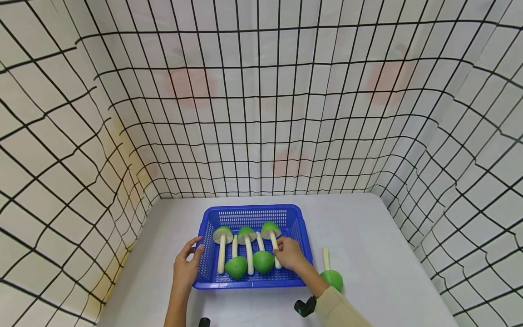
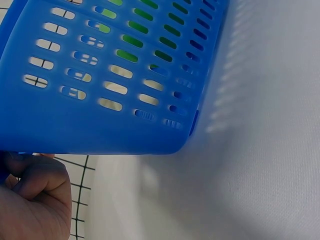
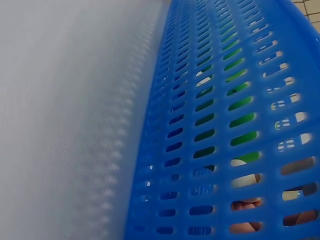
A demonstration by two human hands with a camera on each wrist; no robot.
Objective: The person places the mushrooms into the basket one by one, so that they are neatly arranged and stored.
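Observation:
A blue plastic basket (image 1: 250, 285) with slotted walls stands on the white table. Inside, several toy mushrooms with green caps and pale stems lie side by side, their caps alternating far and near. At the right of this row, my right hand (image 1: 291, 254) pinches the stem of a mushroom (image 1: 271, 229). Its fingers (image 3: 245, 206) show only through the slots in the right wrist view. My left hand (image 1: 187, 265) grips the basket's left rim. In the left wrist view, that hand (image 2: 42, 200) has its fingers curled at the rim, partly cut off by the frame.
Another green mushroom (image 1: 333, 280) lies on the table right of the basket, partly behind my right forearm. A black object (image 1: 304, 307) is by the right sleeve, and another (image 1: 204, 322) at the lower edge. Black netting (image 1: 258, 121) hangs before white walls around the table.

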